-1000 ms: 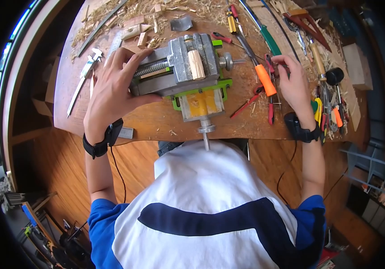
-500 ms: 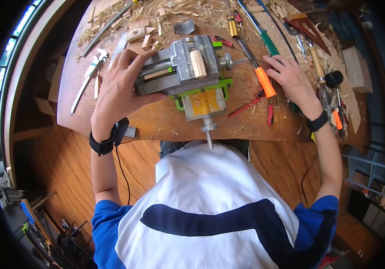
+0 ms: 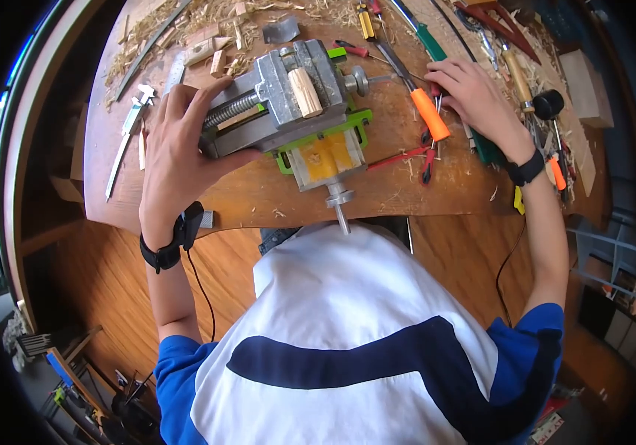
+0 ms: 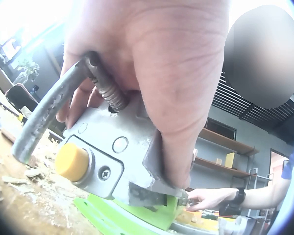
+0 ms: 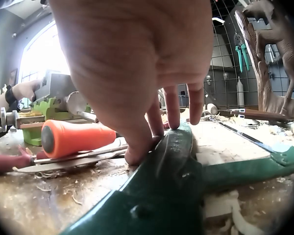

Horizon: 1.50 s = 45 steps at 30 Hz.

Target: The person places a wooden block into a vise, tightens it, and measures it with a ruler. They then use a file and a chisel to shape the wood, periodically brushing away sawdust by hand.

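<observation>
A grey metal bench vise (image 3: 270, 104) on a green and yellow base stands on the wooden table. A short, whittled piece of wood (image 3: 305, 93) lies at its jaws. My left hand (image 3: 181, 144) grips the vise's left end, thumb on the near side and fingers over the far side; the left wrist view shows the palm above a curved metal handle (image 4: 46, 117). My right hand (image 3: 477, 96) lies over a green-handled tool (image 5: 161, 161), its fingers fairly straight and its thumb tip beside the handle. Close to those fingers is an orange handle (image 3: 429, 115).
Red-handled pliers (image 3: 407, 157) lie right of the vise base. A caliper (image 3: 129, 133) rests at the table's left. Wood shavings and offcuts (image 3: 207, 48) cover the far side. A mallet (image 3: 548, 104) and a pale wood block (image 3: 581, 85) are at the right.
My right hand has shifted from beside the red handles onto the green-handled tool, its forearm swinging outward. The left hand keeps its grip on the vise. The head view has shifted slightly.
</observation>
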Each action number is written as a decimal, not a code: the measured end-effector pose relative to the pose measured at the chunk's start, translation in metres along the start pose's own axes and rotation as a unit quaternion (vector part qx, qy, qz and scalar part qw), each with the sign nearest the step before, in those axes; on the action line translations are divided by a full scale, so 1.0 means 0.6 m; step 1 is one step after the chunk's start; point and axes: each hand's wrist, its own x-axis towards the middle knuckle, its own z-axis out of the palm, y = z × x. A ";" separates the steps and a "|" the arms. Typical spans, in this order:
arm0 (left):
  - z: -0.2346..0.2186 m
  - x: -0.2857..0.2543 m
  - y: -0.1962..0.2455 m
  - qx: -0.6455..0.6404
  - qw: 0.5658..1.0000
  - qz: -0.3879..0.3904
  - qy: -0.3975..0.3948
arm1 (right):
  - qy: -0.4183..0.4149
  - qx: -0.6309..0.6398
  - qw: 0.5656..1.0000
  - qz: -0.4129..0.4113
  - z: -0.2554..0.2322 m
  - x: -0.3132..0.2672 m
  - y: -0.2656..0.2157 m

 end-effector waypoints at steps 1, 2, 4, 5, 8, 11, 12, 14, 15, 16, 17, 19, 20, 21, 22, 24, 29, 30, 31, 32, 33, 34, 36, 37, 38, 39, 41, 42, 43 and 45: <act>0.000 -0.001 0.000 0.004 1.000 -0.003 0.001 | 0.007 -0.003 1.000 0.003 0.005 -0.002 0.003; 0.001 -0.002 0.001 0.009 1.000 -0.007 0.002 | 0.001 -0.007 1.000 -0.002 0.004 -0.003 0.004; 0.001 -0.004 0.003 0.009 1.000 -0.008 0.002 | -0.007 -0.015 1.000 -0.013 -0.002 -0.001 0.007; 0.000 -0.004 0.003 0.009 1.000 -0.008 0.002 | -0.010 -0.012 1.000 -0.022 -0.005 0.001 0.010; 0.004 -0.004 0.002 0.016 1.000 -0.018 0.000 | -0.021 -0.011 0.999 -0.041 -0.012 0.003 0.016; 0.006 -0.006 0.003 0.027 1.000 -0.007 0.011 | -0.027 -0.019 0.998 -0.053 -0.012 0.000 0.013; 0.006 -0.006 0.002 0.025 1.000 -0.003 0.011 | -0.022 -0.017 0.998 -0.060 -0.010 0.000 0.016; 0.006 -0.007 0.002 0.022 1.000 0.005 0.013 | -0.025 -0.017 0.998 -0.062 -0.004 -0.001 0.024; 0.007 -0.006 0.001 0.021 1.000 0.003 0.009 | -0.036 -0.018 0.998 -0.057 -0.001 0.000 0.028; 0.006 -0.007 0.001 0.021 1.000 0.001 0.007 | -0.046 -0.019 0.997 -0.053 0.000 0.001 0.028; 0.006 -0.007 0.000 0.023 1.000 -0.002 0.006 | -0.046 -0.027 0.996 -0.065 -0.002 0.005 0.025; 0.005 -0.010 -0.003 0.018 1.000 -0.003 0.002 | -0.045 -0.043 0.994 -0.089 -0.009 0.016 0.019; 0.005 -0.011 -0.003 0.016 1.000 -0.003 0.002 | -0.036 -0.037 0.994 -0.092 -0.007 0.017 0.020; 0.004 -0.011 -0.002 0.018 1.000 -0.004 0.001 | -0.026 -0.032 0.995 -0.095 -0.004 0.018 0.023; 0.004 -0.011 -0.001 0.019 1.000 -0.005 -0.001 | -0.017 -0.026 0.995 -0.099 -0.001 0.021 0.025; 0.001 -0.010 0.002 0.020 1.000 -0.013 -0.007 | -0.020 -0.013 0.995 -0.093 -0.003 0.031 0.029; -0.002 -0.005 0.011 0.023 0.999 -0.035 -0.022 | -0.018 -0.084 0.991 -0.102 -0.077 0.057 0.016; -0.002 -0.004 0.010 0.021 0.999 -0.035 -0.018 | -0.018 -0.083 0.994 -0.071 -0.083 0.050 0.027; -0.001 -0.004 0.010 0.018 0.999 -0.034 -0.016 | -0.018 -0.081 0.996 -0.040 -0.089 0.035 0.044; 0.000 -0.005 0.010 0.015 0.999 -0.034 -0.013 | -0.019 -0.080 0.997 -0.009 -0.096 0.026 0.056; 0.001 -0.005 0.010 0.018 0.999 -0.029 -0.010 | -0.046 -0.078 0.996 0.024 -0.116 0.019 0.050; 0.001 -0.006 0.010 0.022 0.999 -0.024 -0.007 | -0.059 -0.064 0.995 0.056 -0.131 0.005 0.044; 0.001 -0.007 0.014 0.027 0.999 -0.017 -0.006 | -0.061 -0.063 0.980 0.176 -0.131 -0.033 0.043; -0.002 -0.007 0.018 0.027 1.000 -0.015 -0.007 | -0.030 0.023 0.979 0.202 -0.124 -0.049 0.039; -0.005 -0.008 0.021 0.027 1.000 -0.012 -0.009 | 0.000 0.108 0.968 0.226 -0.113 -0.065 0.033; -0.009 -0.007 0.020 0.019 1.000 0.006 -0.020 | 0.031 0.192 0.949 0.249 -0.101 -0.080 0.024; -0.022 -0.008 0.014 0.003 0.998 0.041 -0.041 | 0.041 0.304 0.878 0.367 -0.089 -0.090 -0.019; -0.025 -0.009 0.011 -0.009 0.997 0.043 -0.056 | 0.031 0.344 0.834 0.430 -0.087 -0.091 -0.042; -0.028 -0.009 0.008 -0.020 0.996 0.044 -0.070 | 0.045 0.364 0.829 0.421 -0.070 -0.101 -0.047; -0.030 -0.008 0.008 -0.016 0.995 0.071 -0.073 | 0.096 0.415 0.810 0.403 -0.046 -0.104 -0.076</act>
